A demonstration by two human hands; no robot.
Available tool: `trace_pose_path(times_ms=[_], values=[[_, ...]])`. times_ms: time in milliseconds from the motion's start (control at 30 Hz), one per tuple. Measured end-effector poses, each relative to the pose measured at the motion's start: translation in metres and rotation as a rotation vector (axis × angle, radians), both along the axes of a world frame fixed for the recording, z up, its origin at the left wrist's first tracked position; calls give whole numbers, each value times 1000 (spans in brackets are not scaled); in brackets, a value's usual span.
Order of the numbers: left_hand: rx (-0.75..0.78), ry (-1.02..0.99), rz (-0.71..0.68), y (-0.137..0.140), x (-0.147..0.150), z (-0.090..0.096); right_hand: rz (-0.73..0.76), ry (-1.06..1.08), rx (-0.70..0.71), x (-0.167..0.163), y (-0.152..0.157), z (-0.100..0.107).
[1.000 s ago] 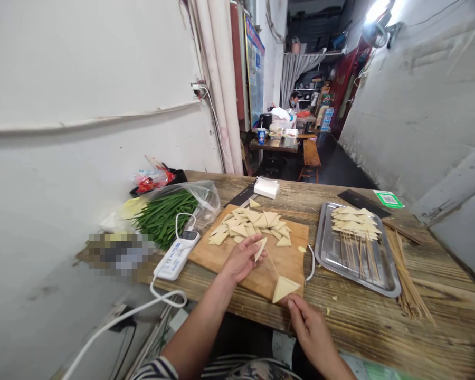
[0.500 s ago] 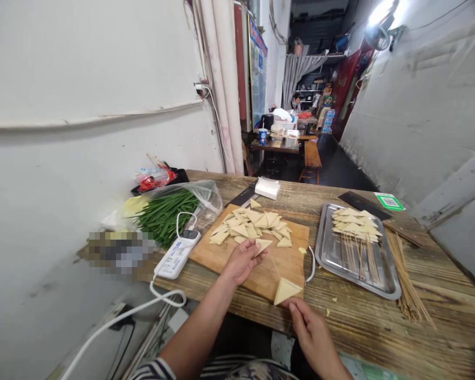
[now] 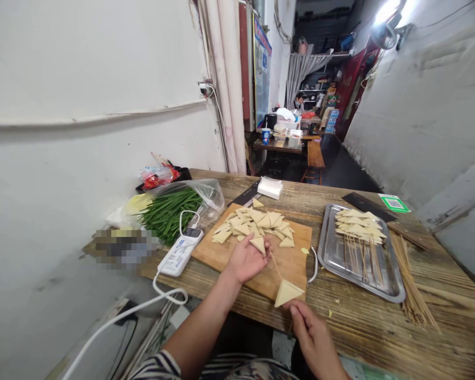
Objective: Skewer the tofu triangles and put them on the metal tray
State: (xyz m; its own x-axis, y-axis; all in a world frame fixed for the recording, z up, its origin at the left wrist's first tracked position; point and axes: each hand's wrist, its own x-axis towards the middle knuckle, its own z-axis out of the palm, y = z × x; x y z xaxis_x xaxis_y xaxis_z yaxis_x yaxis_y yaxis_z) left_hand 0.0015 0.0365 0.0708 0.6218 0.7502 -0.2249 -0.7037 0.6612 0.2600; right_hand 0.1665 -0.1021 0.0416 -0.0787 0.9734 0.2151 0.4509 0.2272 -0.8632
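Note:
My left hand point(image 3: 248, 259) is palm up over the cutting board point(image 3: 217, 256), holding a pale yellow tofu-skin triangle point(image 3: 258, 244) on its fingers. In my right hand point(image 3: 314, 330), near the table's front edge, a thin bamboo skewer point(image 3: 276, 265) is gripped. A threaded tofu-skin triangle point(image 3: 288, 293) sits on this skewer just beyond my fingertips. The skewer's far end points toward my left hand; whether it touches the held triangle cannot be made out. Behind my left hand lies a heap of loose tofu-skin triangles point(image 3: 257, 219).
A metal tray point(image 3: 328, 253) holds several filled skewers point(image 3: 360, 226) at the right. Bare bamboo sticks point(image 3: 414, 290) lie beside it. At left are bagged green chives point(image 3: 172, 211) and a white power strip point(image 3: 181, 253). A knife point(image 3: 245, 196) lies behind the board. A person point(image 3: 298, 102) is far back.
My left hand has turned further palm up, with its fingers more open around the triangle, which now points downward. My right hand and its skewer have hardly moved. The view shifted slightly.

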Motion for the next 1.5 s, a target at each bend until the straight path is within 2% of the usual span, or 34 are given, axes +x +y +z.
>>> trace_pose_path(times_ms=[200, 400, 533, 1000, 1500], values=[[80, -26, 19, -5, 2, 4, 15, -53, -15, -2, -2, 3], [58, 127, 103, -4, 13, -8, 39, -59, -19, -5, -1, 1], [24, 143, 158, -5, 19, -16, 29, -70, -51, -3, -1, -4], [62, 236, 295, -10, 27, -17, 16, -34, -73, -3, 0, -7], [44, 231, 333, -11, 31, -19, 9, -23, -94, -4, 0, -11]])
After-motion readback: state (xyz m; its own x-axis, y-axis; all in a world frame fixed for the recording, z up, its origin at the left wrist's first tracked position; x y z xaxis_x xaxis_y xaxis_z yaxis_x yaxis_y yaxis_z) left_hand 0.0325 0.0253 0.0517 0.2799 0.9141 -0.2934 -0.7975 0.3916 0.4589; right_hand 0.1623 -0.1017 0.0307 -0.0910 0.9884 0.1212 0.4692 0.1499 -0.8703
